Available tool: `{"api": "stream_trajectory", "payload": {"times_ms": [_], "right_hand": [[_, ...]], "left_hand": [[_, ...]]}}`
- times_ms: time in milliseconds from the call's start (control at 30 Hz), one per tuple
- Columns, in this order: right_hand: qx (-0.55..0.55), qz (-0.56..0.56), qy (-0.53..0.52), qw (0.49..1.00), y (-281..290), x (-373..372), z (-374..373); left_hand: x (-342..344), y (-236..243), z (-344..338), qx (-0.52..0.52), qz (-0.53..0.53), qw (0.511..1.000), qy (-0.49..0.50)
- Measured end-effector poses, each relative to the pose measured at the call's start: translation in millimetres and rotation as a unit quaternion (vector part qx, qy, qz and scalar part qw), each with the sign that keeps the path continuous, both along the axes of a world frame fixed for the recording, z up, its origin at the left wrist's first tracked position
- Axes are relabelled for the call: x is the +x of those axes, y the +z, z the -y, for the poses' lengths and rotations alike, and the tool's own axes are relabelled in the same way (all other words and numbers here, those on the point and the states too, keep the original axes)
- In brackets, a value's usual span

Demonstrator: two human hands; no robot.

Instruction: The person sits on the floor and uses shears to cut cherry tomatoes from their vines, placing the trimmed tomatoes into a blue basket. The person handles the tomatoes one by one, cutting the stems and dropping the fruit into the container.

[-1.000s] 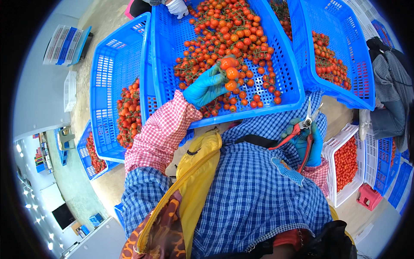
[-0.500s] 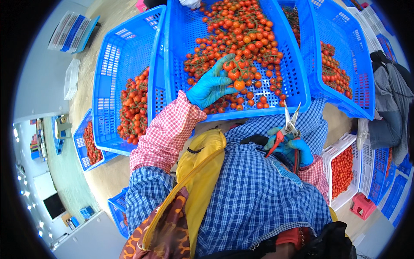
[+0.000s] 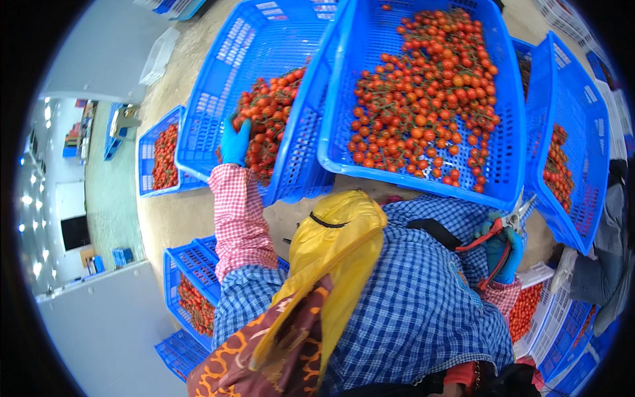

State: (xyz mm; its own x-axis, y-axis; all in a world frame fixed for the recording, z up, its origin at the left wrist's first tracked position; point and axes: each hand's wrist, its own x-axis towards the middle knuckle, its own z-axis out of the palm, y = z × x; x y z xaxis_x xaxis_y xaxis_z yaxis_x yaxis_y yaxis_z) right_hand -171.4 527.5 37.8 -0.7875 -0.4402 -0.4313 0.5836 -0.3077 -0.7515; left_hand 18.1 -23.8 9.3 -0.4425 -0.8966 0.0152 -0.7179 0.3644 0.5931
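Note:
My left hand, in a blue glove, reaches into the left blue crate, at the near left side of the heaped cherry tomatoes. Its thumb and a finger stand apart; the other fingertips are partly hidden, and no bunch shows raised between them. My right hand, also gloved, is closed round red-handled snips near my lap at the right. Their metal blades point up and to the right, beside the near right corner of the middle crate, which holds many cherry tomatoes on green stems.
At the right stands another blue crate with tomatoes. Smaller blue crates of tomatoes stand at the far left and lower left. A white crate of tomatoes is low at the right. Another person's grey clothing shows at the right edge.
My left hand has left the middle crate, where its fingers were around a bunch of cherry tomatoes, and is now in the left crate. The view has shifted left. The snips remain in my right hand.

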Motion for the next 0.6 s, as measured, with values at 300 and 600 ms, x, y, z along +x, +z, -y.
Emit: {"api": "stream_trajectory", "payload": {"times_ms": [300, 600], "right_hand": [[-0.021, 0.018, 0.005, 1.0, 1.0, -1.2, -26.1], [-0.004, 0.01, -0.067, 0.998, 2.9, 14.7, -48.6]], "left_hand": [[-221.1, -8.8, -170.7, -0.039, -0.176, 0.836, -0.518], [-315.8, -98.6, -337.9, -0.067, 0.049, 0.624, -0.777]]}}
